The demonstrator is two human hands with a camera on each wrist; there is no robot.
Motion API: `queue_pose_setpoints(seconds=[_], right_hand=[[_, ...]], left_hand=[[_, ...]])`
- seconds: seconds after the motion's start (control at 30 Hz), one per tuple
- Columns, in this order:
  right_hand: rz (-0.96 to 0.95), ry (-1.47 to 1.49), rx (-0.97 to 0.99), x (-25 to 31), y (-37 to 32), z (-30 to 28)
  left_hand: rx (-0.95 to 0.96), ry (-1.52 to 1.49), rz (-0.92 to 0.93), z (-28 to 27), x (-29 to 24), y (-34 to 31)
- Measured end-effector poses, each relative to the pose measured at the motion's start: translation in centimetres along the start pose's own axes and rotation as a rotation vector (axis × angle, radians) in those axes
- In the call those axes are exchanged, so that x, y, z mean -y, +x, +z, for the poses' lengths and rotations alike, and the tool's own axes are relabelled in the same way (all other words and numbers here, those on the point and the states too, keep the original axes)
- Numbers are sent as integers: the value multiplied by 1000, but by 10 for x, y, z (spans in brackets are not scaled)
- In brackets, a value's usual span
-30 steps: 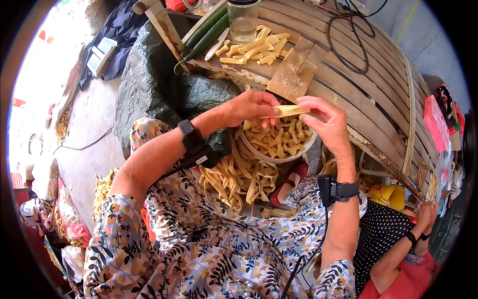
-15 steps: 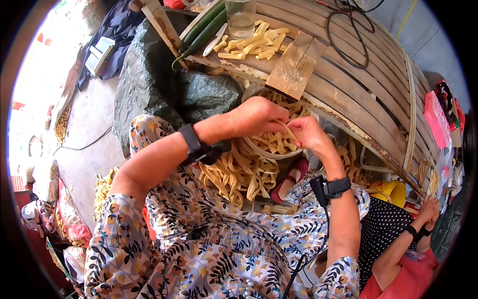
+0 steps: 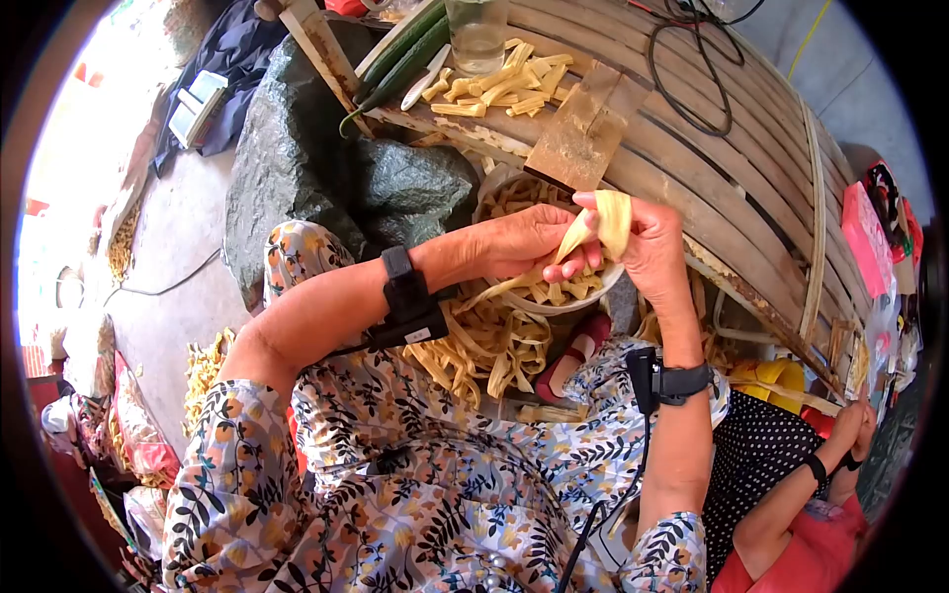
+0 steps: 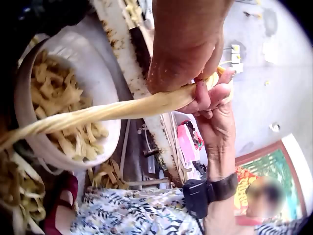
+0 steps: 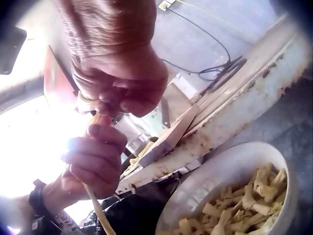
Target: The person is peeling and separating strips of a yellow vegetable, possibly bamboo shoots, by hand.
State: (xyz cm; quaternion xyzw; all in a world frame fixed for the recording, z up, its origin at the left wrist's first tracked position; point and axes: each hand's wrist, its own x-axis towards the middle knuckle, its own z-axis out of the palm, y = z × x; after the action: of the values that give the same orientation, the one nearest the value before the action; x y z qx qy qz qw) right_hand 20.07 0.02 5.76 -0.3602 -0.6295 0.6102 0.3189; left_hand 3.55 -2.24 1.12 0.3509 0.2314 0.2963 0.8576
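Note:
A long pale yellow strip is looped round the fingers of my right hand, above a white bucket. My left hand grips the same strip close beside it. In the left wrist view the strip runs twisted from both hands past the bucket. Short knotted yellow pieces fill much of that bucket. The right wrist view has my right hand directly over my left hand, partly hiding the loop. Loose long strips lie heaped below the bucket.
A slatted wooden bench spans the far side, carrying a wooden block, knotted pieces, cucumbers, a clear jar and a black cable. Dark green sheeting lies left. Another person's arms show at lower right.
The hands were stretching a strip taut, then came together low over the bucket. Now they are raised slightly, with a strip wound round the right fingers.

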Motion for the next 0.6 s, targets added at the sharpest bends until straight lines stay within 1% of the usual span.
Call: queue_pose_setpoints(seconds=[0.03,0.1,0.13,0.2,0.23,0.27,0.3,0.33,0.37,0.4,0.43,0.47,0.5,0.53,0.57,0.6], right_hand=[[10,-16,-9,-2,0,2],[70,-42,33,-3,0,6],[91,-36,60,-3,-1,8],[112,-2,120,-3,0,10],[-43,-102,57,-6,2,9],[-197,-199,-9,-14,6,9],[-349,-298,-78,-21,9,8],[-399,-475,-235,-26,12,9],[-363,-503,-297,-28,11,9],[-330,-530,-359,-26,8,13],[-297,-556,-420,-23,8,17],[-318,-540,-443,-24,10,20],[-231,-524,-403,-24,11,19],[-143,-508,-362,-24,11,17],[-53,-492,-321,-25,11,14],[-26,-452,-286,-27,12,11]], left_hand=[[41,-63,-10,-4,7,2],[125,-186,-27,-8,16,4],[106,-256,-20,-6,19,5],[133,-268,6,-6,19,7],[144,-273,21,-7,19,7],[24,-276,65,-7,21,7],[-147,-222,110,-5,18,9],[-317,-169,158,-3,15,12],[-487,-114,207,-1,11,14],[-568,17,273,2,5,11],[-621,128,275,6,-2,8],[-674,238,275,11,-8,4],[-724,349,273,14,-11,1],[-722,342,407,12,-7,2],[-703,388,433,10,-4,2],[-682,435,457,9,-3,0]])
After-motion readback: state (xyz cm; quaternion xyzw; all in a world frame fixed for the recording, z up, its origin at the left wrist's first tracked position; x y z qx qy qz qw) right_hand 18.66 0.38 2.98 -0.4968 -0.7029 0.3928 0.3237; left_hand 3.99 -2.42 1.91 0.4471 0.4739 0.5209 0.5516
